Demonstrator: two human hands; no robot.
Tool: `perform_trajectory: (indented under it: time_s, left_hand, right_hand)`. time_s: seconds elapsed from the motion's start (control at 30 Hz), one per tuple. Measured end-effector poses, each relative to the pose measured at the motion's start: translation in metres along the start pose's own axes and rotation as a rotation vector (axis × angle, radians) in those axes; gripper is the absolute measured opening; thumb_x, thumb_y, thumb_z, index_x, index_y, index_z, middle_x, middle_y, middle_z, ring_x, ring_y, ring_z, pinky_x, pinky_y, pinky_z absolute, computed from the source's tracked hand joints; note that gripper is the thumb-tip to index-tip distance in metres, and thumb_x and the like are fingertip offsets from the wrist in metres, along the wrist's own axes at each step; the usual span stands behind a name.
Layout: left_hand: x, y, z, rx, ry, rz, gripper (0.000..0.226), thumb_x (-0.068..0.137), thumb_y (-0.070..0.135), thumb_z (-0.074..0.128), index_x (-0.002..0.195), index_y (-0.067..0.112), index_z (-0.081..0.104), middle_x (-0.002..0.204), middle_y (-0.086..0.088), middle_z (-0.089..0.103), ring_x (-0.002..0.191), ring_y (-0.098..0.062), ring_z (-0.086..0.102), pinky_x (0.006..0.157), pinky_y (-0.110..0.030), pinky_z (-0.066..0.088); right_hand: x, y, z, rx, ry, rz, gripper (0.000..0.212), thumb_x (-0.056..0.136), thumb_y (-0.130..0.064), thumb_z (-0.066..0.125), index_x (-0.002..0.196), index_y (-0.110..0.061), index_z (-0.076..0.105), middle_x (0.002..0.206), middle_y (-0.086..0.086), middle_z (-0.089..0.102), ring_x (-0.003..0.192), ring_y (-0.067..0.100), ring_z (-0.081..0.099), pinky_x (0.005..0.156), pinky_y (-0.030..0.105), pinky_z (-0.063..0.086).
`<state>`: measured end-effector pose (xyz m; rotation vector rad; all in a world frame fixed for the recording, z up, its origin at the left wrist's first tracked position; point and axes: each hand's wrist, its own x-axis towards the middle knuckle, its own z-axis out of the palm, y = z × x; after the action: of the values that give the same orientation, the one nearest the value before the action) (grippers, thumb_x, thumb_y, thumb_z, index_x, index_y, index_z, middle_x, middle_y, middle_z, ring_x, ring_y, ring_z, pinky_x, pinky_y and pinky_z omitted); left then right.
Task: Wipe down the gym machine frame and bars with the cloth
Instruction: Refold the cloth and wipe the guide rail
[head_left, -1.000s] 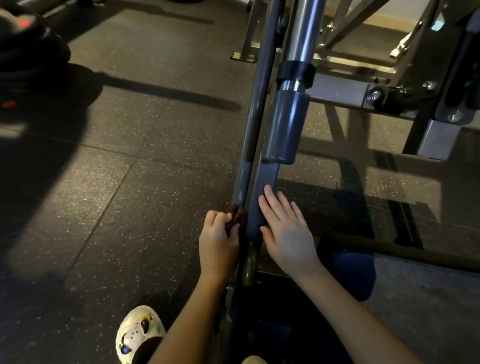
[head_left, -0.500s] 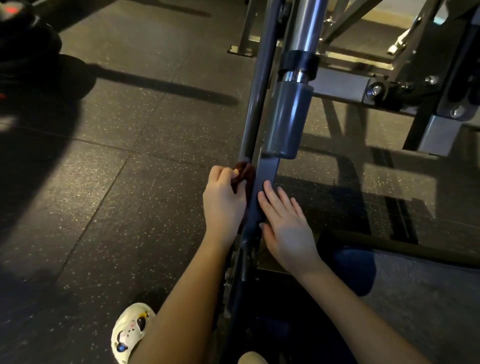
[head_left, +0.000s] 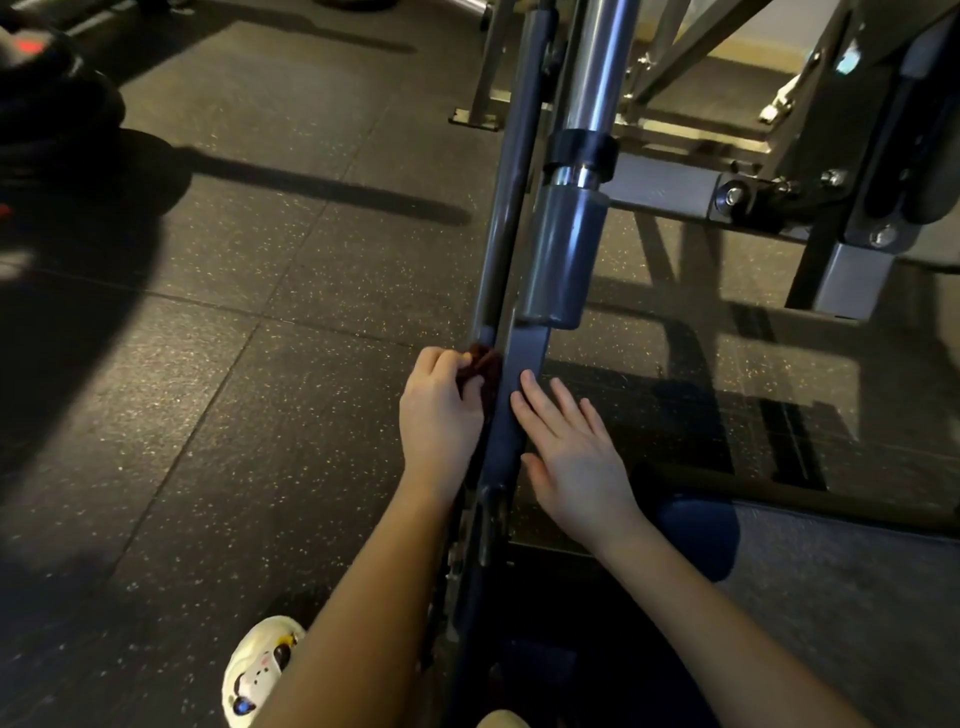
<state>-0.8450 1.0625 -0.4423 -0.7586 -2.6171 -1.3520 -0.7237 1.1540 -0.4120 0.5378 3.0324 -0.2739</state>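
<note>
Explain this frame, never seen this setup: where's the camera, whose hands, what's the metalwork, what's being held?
No robot here. One camera sits on a person's head, looking forward and down, so both arms enter from the bottom. The left hand grips a small dark red cloth at the left edge of a grey steel frame bar on a gym machine. The right hand lies flat on that bar, fingers straight, holding nothing. Beyond the hands a chrome bar runs into a grey sleeve. Underneath is speckled rubber floor; a light shoe shows at the bottom.
</note>
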Motion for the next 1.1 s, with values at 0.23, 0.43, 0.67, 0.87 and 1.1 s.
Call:
perform_trajectory:
  time_s: [0.23, 0.43, 0.67, 0.87, 1.1]
  left_hand:
    - [-0.051, -0.028, -0.016, 0.066, -0.321, -0.108, 0.008, 0.089, 0.012, 0.065, 0.097, 0.013, 0.062, 0.101, 0.006, 0.050, 0.088, -0.012, 0.056, 0.076, -0.021, 0.043]
    - [-0.051, -0.021, -0.038, -0.097, -0.405, -0.306, 0.019, 0.087, 0.015, 0.070, 0.104, 0.021, 0.065, 0.105, 0.005, 0.059, 0.098, -0.010, 0.056, 0.084, -0.021, 0.041]
    - [-0.054, 0.011, -0.062, -0.054, -0.725, -0.330, 0.022, 0.091, 0.020, 0.066, 0.112, 0.023, 0.063, 0.108, 0.006, 0.057, 0.106, -0.011, 0.055, 0.091, -0.026, 0.045]
    - [-0.062, 0.031, -0.060, 0.091, -0.799, -0.190, 0.017, 0.093, 0.021, 0.062, 0.111, 0.021, 0.062, 0.100, 0.011, 0.051, 0.096, -0.004, 0.049, 0.082, -0.020, 0.036]
    - [-0.051, 0.034, -0.039, 0.149, -0.725, -0.232, 0.014, 0.095, 0.022, 0.060, 0.107, 0.018, 0.065, 0.105, 0.002, 0.061, 0.102, -0.015, 0.057, 0.089, -0.029, 0.046]
  right_hand:
    - [-0.001, -0.003, -0.007, -0.005, -0.022, -0.006, 0.065, 0.099, -0.022, 0.047, 0.153, -0.028, 0.010, 0.160, -0.012, -0.008, 0.149, 0.016, -0.004, 0.116, 0.035, -0.007]
    - [-0.009, -0.007, -0.019, -0.053, -0.049, -0.001, 0.055, 0.102, -0.026, 0.039, 0.153, -0.025, 0.019, 0.162, -0.007, 0.001, 0.149, 0.016, -0.005, 0.115, 0.038, -0.010]
    - [-0.051, -0.008, -0.039, -0.182, -0.128, 0.032, 0.052, 0.101, -0.029, 0.039, 0.151, -0.021, 0.025, 0.162, 0.003, 0.007, 0.149, 0.021, -0.006, 0.116, 0.053, -0.013]
    - [-0.082, 0.020, -0.025, -0.271, 0.015, 0.224, 0.053, 0.085, -0.024, 0.067, 0.135, -0.012, 0.054, 0.150, 0.011, 0.040, 0.144, 0.029, 0.027, 0.114, 0.062, 0.009]
    - [-0.085, 0.034, -0.008, -0.273, 0.156, 0.187, 0.051, 0.072, -0.025, 0.077, 0.121, -0.013, 0.065, 0.141, 0.013, 0.051, 0.132, 0.032, 0.044, 0.109, 0.057, 0.016]
